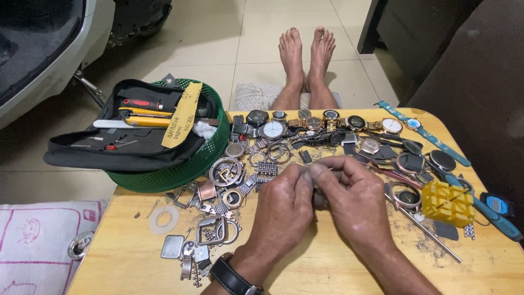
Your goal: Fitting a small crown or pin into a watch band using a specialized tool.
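Both hands meet over table (327, 267): left hand (284, 205), right hand (355, 202) fingertips pinched together; held item hidden.

Both hands (322, 199) over watch parts (229, 180)

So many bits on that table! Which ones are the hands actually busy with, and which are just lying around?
In hand:
- left hand and right hand, fingers pinched together on a small part, too hidden to identify

Lying about:
- row of watches
- loose watch cases and metal bits
- yellow block
- green basket holding a black tool pouch
- blue strap
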